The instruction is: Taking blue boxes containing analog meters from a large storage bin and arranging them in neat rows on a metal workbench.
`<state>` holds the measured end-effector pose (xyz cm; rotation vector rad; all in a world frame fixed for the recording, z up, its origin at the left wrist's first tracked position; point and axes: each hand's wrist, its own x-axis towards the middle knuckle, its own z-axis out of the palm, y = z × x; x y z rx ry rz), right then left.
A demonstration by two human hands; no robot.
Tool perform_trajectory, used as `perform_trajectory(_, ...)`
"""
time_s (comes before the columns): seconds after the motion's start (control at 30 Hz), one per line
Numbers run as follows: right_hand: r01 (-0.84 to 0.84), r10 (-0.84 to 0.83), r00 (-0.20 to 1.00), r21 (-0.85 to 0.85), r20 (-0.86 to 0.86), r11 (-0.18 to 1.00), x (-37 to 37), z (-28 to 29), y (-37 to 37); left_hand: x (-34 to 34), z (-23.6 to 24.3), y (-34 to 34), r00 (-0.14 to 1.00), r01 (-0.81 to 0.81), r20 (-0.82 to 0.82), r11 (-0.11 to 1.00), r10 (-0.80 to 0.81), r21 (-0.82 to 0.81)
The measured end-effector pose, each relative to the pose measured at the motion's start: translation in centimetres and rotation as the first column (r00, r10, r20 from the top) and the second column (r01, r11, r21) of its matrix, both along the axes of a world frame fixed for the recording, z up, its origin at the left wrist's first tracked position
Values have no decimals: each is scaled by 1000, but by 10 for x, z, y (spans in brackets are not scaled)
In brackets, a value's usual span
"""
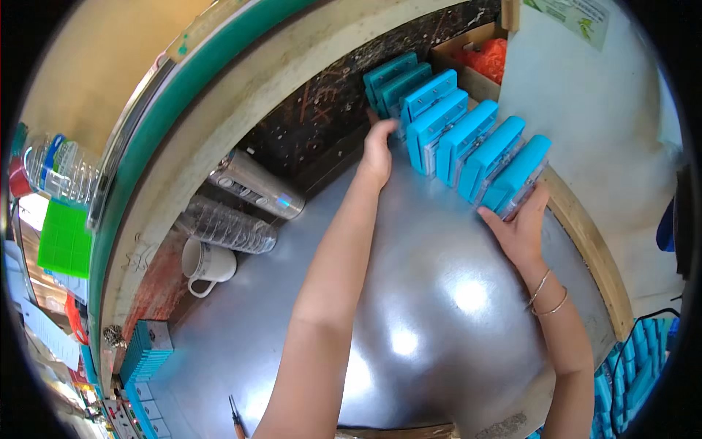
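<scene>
A row of several blue plastic cases (pixel 437 132) with clear lower parts stands on the shiny metal tabletop (pixel 424 285), toward the far right. My right hand (pixel 523 227) is closed round the near end case (pixel 518 175), its thumb low on one side and its fingers partly hidden behind. At the far end, my left hand (pixel 378 152) has its thumb and fingers about the lower part of a blue case (pixel 390 73); those fingertips are slightly blurred and partly covered. The cases lean a little and have narrow gaps between them.
Along the left wall are a metal flask (pixel 256 184), a clear plastic bottle (pixel 228 223) and a white mug (pixel 208 267). A screwdriver-like tool (pixel 236 418) lies near the front edge. A cardboard box (pixel 475 62) with red material stands behind the row. More blue pieces (pixel 636 373) lie lower right.
</scene>
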<state>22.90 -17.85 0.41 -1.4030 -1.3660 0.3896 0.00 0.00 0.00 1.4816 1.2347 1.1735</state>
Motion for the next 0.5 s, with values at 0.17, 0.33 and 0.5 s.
perform_trajectory(0.17,75,-90,977,81,193,994,6,7,10,32,17,-60,827,44,563,996,10,-82)
perform_trajectory(0.33,-95,92,967,-2,-238,995,10,-17,27,-6,-18,-197,764,229,644,947,-33,-224)
perform_trajectory(0.5,-201,223,876,97,-428,975,90,-71,40,-61,-38,-338,885,155,465,925,26,-348)
